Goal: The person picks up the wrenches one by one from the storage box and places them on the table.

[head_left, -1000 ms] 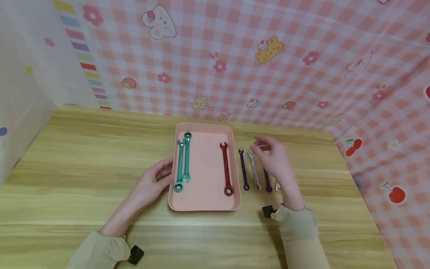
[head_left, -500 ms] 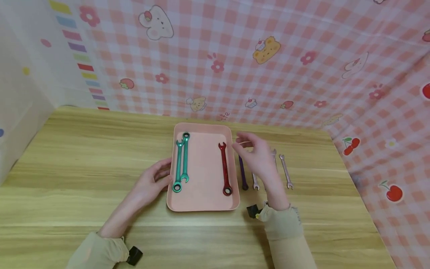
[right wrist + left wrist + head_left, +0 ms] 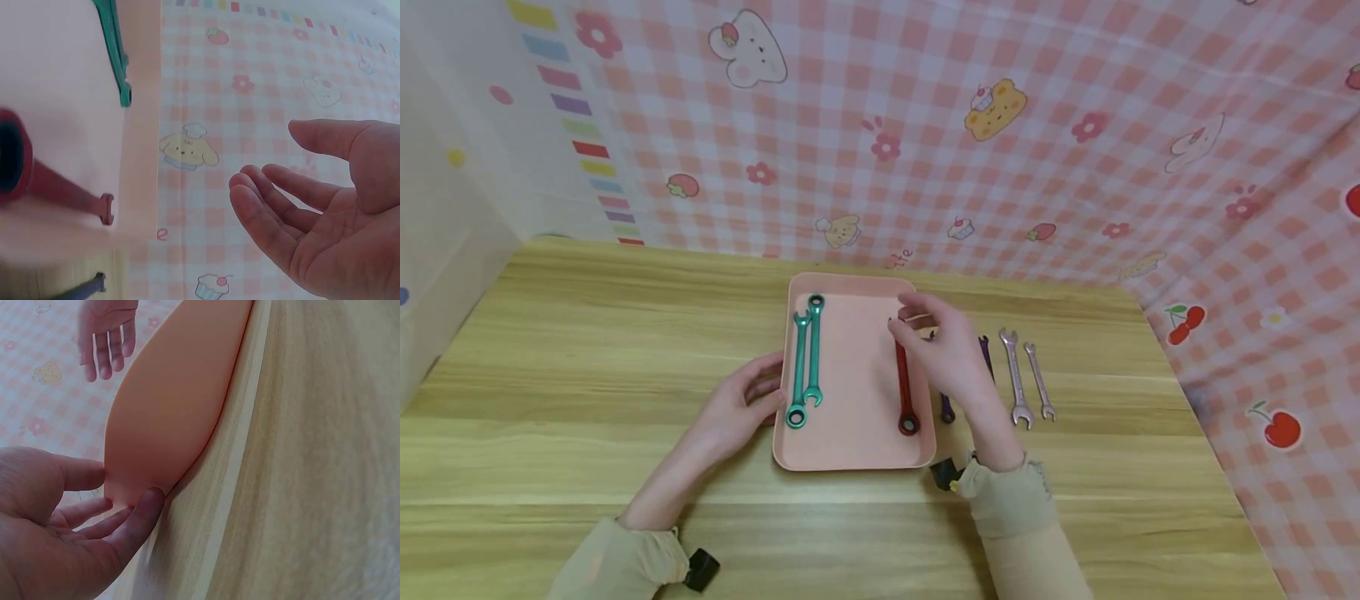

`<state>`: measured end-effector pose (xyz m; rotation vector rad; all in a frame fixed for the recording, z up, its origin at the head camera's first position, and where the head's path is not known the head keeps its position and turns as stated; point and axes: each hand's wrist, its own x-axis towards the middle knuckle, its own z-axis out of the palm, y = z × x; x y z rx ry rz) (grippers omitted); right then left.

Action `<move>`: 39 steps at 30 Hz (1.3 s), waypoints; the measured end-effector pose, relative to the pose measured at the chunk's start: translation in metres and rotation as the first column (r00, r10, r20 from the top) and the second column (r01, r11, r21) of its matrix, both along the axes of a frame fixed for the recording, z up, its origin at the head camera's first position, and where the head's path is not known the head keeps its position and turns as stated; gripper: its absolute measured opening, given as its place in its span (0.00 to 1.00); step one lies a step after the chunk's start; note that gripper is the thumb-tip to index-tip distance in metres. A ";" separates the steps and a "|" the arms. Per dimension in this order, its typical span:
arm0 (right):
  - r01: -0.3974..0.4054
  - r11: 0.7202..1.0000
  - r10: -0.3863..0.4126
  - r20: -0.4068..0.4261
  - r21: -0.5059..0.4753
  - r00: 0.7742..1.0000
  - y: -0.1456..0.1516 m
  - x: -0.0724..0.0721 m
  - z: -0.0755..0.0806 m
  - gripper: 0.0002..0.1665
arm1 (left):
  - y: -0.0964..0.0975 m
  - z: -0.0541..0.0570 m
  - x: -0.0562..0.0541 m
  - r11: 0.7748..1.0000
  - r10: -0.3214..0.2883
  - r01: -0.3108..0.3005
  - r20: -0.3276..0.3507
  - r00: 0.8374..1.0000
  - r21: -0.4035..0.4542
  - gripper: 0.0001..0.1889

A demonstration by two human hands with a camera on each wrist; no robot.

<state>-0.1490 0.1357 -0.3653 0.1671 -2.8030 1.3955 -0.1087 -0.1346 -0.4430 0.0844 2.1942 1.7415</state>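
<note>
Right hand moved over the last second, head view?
Yes: leftward. The right hand was over the loose wrenches beside the pink tray; now it overlaps that tray's right rim in the head view.

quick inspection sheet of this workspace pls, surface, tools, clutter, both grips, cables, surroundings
Surface: wood-grain table, bearing a pink tray
Tools: two green wrenches and a red wrench in the tray; two silver wrenches and two partly hidden purple wrenches on the table to its right
Clutter: nothing seen
Left grip: touches the tray's left side
Right grip: empty, above the red wrench's upper end; may hide more tools
Cables: nothing seen
Surroundings: pink checked cloth with cartoon prints behind
</note>
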 end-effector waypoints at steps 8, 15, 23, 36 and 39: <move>-0.040 0.999 0.041 -0.026 0.018 0.999 -0.020 0.002 0.002 0.24 | -0.002 0.000 0.001 1.000 0.000 0.000 0.003 1.000 0.005 0.30; -0.058 0.997 0.058 0.001 0.044 0.998 -0.031 0.006 0.001 0.26 | -0.002 0.002 0.001 1.000 -0.004 0.004 0.002 1.000 -0.012 0.30; -0.082 0.995 0.082 0.003 0.057 0.997 -0.039 0.008 0.002 0.27 | -0.004 0.001 0.000 1.000 0.000 0.000 0.004 1.000 -0.014 0.30; -0.131 0.989 0.129 0.034 0.064 0.991 -0.051 0.006 -0.004 0.29 | 0.001 -0.002 0.000 1.000 0.004 -0.004 0.008 1.000 -0.003 0.30; -0.157 0.981 0.152 0.052 0.114 0.987 -0.057 0.000 -0.003 0.30 | 0.000 -0.003 0.000 1.000 0.006 -0.006 0.010 1.000 -0.006 0.30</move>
